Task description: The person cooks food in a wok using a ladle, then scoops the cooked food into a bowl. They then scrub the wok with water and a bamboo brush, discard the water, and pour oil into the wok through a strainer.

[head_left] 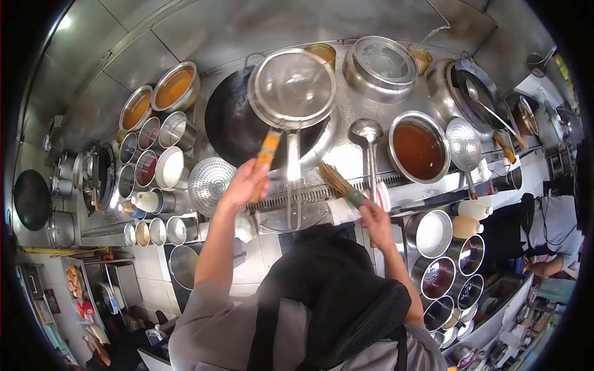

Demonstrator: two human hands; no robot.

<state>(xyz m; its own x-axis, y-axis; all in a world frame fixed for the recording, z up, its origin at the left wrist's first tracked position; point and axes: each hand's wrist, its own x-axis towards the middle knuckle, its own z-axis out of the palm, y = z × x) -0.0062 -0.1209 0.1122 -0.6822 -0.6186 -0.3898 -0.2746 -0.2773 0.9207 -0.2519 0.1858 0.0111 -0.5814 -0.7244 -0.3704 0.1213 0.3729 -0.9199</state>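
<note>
My left hand (247, 184) is closed around a yellow-orange handle with dark markings (269, 148). Whatever tool it belongs to, I cannot make out its far end. My right hand (375, 221) grips a bamboo wok brush (337, 180) by its green-wrapped end, bristles pointing up and left. Between and beyond both hands, a round fine-mesh strainer (292, 86) lies over a dark wok (229, 117), its long metal handle towards me. A ladle (366, 131) rests right of the wok, and a perforated skimmer (210, 184) is beside my left forearm.
Pots of orange liquid (176, 86) and several metal containers (173, 167) stand left. Right of the ladle are a bowl of reddish-brown sauce (419, 148) and another skimmer (463, 145). A lidded pot (380, 68) sits behind. A person (550, 222) is at the far right.
</note>
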